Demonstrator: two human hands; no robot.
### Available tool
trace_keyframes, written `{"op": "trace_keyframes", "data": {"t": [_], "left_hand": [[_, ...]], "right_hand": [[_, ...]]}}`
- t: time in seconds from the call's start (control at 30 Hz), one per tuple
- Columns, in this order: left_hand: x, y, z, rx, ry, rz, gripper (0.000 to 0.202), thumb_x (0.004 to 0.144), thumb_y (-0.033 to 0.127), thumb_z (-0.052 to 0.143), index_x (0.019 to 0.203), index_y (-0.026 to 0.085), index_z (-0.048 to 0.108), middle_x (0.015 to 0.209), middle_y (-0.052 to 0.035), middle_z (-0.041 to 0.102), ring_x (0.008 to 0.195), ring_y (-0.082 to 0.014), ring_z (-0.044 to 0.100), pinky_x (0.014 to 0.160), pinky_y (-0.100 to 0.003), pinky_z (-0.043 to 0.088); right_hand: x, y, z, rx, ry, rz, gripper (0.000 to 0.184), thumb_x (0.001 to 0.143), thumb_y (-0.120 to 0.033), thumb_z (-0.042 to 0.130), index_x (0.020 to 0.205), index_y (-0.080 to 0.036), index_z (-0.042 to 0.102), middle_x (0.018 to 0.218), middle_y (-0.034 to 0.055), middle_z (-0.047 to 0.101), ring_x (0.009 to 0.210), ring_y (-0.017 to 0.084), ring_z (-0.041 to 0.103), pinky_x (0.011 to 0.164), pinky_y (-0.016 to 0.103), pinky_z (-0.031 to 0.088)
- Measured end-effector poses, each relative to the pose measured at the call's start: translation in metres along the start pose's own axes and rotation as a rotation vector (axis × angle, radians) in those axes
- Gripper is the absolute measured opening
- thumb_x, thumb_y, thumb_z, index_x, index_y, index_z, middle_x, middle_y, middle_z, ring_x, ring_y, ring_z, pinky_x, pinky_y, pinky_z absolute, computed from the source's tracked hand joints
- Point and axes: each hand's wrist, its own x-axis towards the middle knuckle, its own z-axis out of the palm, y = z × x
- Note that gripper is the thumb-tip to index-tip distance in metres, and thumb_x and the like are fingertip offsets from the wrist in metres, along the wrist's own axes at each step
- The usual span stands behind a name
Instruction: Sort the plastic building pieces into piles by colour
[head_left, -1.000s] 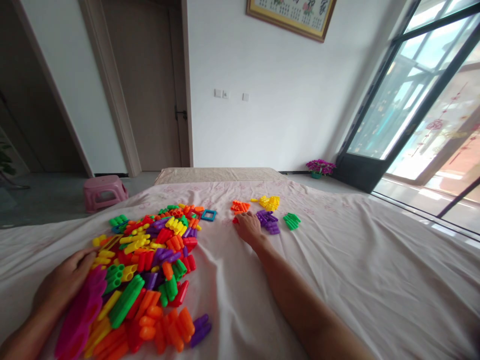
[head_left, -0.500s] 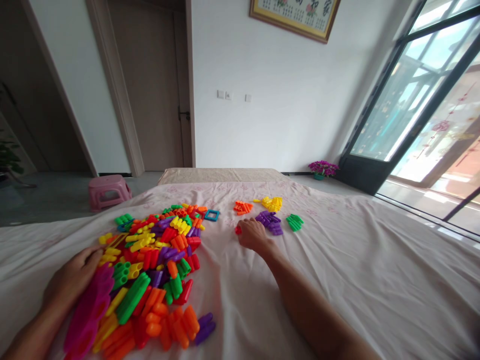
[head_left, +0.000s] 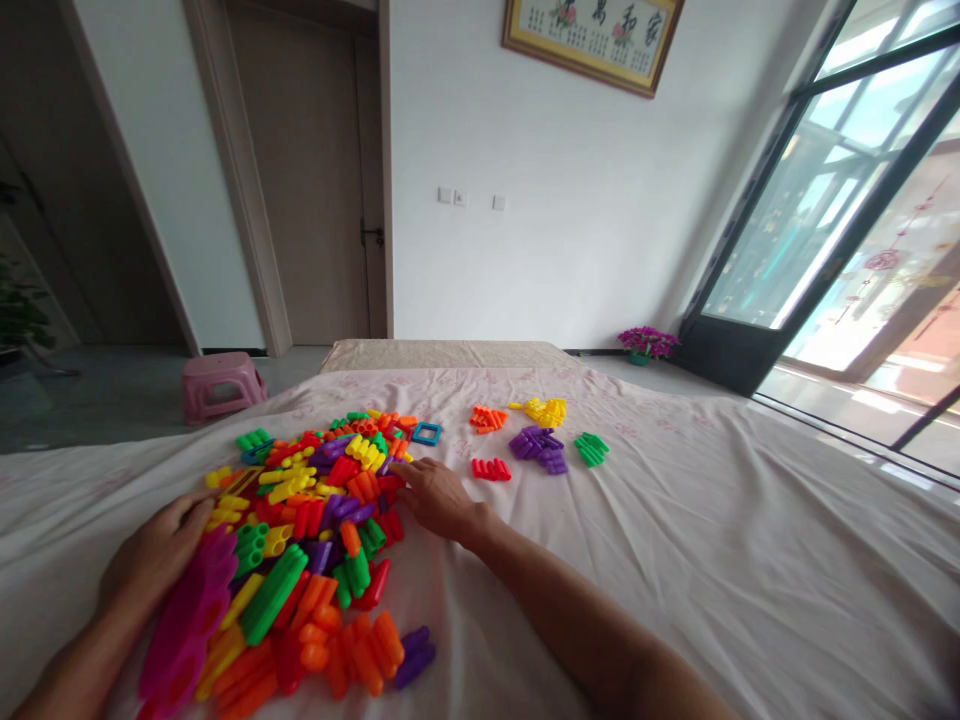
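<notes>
A heap of colourful plastic tube-shaped building blocks (head_left: pixel 300 520) lies on the cloth at the left. My left hand (head_left: pixel 161 540) rests against the heap's left edge, fingers slightly apart beside yellow blocks (head_left: pixel 227 512), next to a magenta scalloped piece (head_left: pixel 187 620). At the heap's right edge, my right hand (head_left: pixel 439 497) reaches over purple and red blocks with its fingers stretched out; the fingertips are partly hidden. Apart from the heap lie a red block group (head_left: pixel 491 469), purple blocks (head_left: pixel 538 448), orange blocks (head_left: pixel 489 419), yellow blocks (head_left: pixel 545 411) and green blocks (head_left: pixel 592 449).
A pale, wrinkled floral cloth (head_left: pixel 675 560) covers the surface. A blue square frame (head_left: pixel 427 433) lies just beyond the heap. Further off are a pink stool (head_left: pixel 223 386), a potted magenta flower plant (head_left: pixel 648 342), a door (head_left: pixel 307 190) and a glass door (head_left: pixel 825 210).
My right hand has let go of the red block group, leaving it by the purple blocks, and has moved left to the heap. My left hand stays at the heap.
</notes>
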Motion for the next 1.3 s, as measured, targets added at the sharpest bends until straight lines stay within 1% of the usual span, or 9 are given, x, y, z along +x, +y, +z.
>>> {"op": "trace_keyframes", "data": {"t": [0.1,0.2,0.3,0.47,0.53,0.7,0.93,1.1,1.3], "left_hand": [[0.000,0.002,0.000,-0.053,-0.056,-0.073,0.067,0.088,0.063,0.020,0.126,0.024,0.059,0.122,-0.0136,0.068,0.098,-0.0315,0.067,0.079,-0.035,0.048],[-0.001,0.004,-0.001,-0.073,-0.055,-0.068,0.065,0.088,0.061,0.023,0.126,0.024,0.059,0.125,-0.0132,0.066,0.102,-0.0319,0.065,0.081,-0.035,0.047],[-0.002,0.006,-0.003,-0.065,-0.051,-0.069,0.063,0.088,0.059,0.024,0.126,0.024,0.059,0.125,-0.0131,0.066,0.100,-0.0316,0.065,0.080,-0.035,0.047],[-0.001,0.007,-0.001,-0.050,-0.028,-0.073,0.060,0.088,0.058,0.027,0.124,0.024,0.061,0.120,-0.0128,0.069,0.094,-0.0308,0.066,0.075,-0.033,0.047],[0.000,0.006,0.000,-0.053,-0.023,-0.074,0.060,0.088,0.058,0.027,0.124,0.024,0.062,0.121,-0.0130,0.069,0.094,-0.0309,0.066,0.076,-0.033,0.047],[0.001,0.004,0.000,-0.053,-0.030,-0.085,0.061,0.087,0.059,0.026,0.124,0.026,0.061,0.121,-0.0118,0.069,0.094,-0.0306,0.066,0.074,-0.033,0.047],[-0.002,0.007,-0.003,-0.076,-0.036,-0.059,0.058,0.089,0.056,0.026,0.124,0.025,0.060,0.121,-0.0098,0.069,0.096,-0.0286,0.065,0.077,-0.032,0.046],[-0.005,0.009,-0.005,-0.117,-0.038,-0.068,0.060,0.089,0.058,0.026,0.126,0.025,0.060,0.124,-0.0116,0.067,0.101,-0.0304,0.065,0.081,-0.034,0.046],[-0.006,0.012,-0.005,-0.127,-0.036,-0.068,0.059,0.089,0.057,0.026,0.125,0.025,0.060,0.124,-0.0123,0.067,0.103,-0.0312,0.064,0.082,-0.035,0.046]], "right_hand": [[0.001,-0.004,0.010,0.008,0.019,-0.007,0.032,0.093,-0.027,0.053,0.125,-0.025,0.058,0.114,0.0045,0.066,0.105,0.019,0.061,0.093,0.028,0.044],[-0.004,-0.001,0.007,0.007,0.044,0.022,0.029,0.093,-0.028,0.054,0.121,-0.027,0.059,0.112,0.0036,0.065,0.101,0.018,0.061,0.088,0.026,0.045],[-0.010,0.011,-0.008,-0.018,0.108,0.107,0.026,0.093,-0.029,0.052,0.117,-0.026,0.062,0.108,0.0047,0.066,0.096,0.018,0.062,0.082,0.026,0.045],[-0.017,0.043,-0.039,-0.155,0.247,0.355,0.025,0.090,-0.028,0.052,0.111,-0.022,0.065,0.104,0.0076,0.066,0.096,0.020,0.061,0.079,0.028,0.043],[-0.020,0.056,-0.049,-0.215,0.234,0.454,0.024,0.086,-0.025,0.054,0.105,-0.022,0.068,0.104,0.0077,0.067,0.098,0.021,0.061,0.079,0.029,0.042],[-0.025,0.069,-0.060,-0.233,0.057,0.588,0.024,0.076,-0.022,0.059,0.096,-0.025,0.073,0.098,0.0058,0.072,0.095,0.023,0.063,0.077,0.031,0.041],[-0.006,0.066,-0.042,-0.156,0.115,0.499,0.035,0.080,-0.017,0.052,0.109,-0.025,0.070,0.108,0.0048,0.070,0.103,0.021,0.061,0.082,0.030,0.042],[0.030,0.064,-0.018,-0.142,0.037,0.341,0.045,0.084,-0.011,0.047,0.125,-0.023,0.061,0.118,0.0062,0.067,0.108,0.019,0.058,0.092,0.028,0.039],[0.054,0.062,0.012,-0.246,-0.038,0.386,0.025,0.092,-0.025,0.049,0.107,-0.022,0.068,0.110,0.0105,0.066,0.106,0.024,0.057,0.083,0.031,0.041]]}}
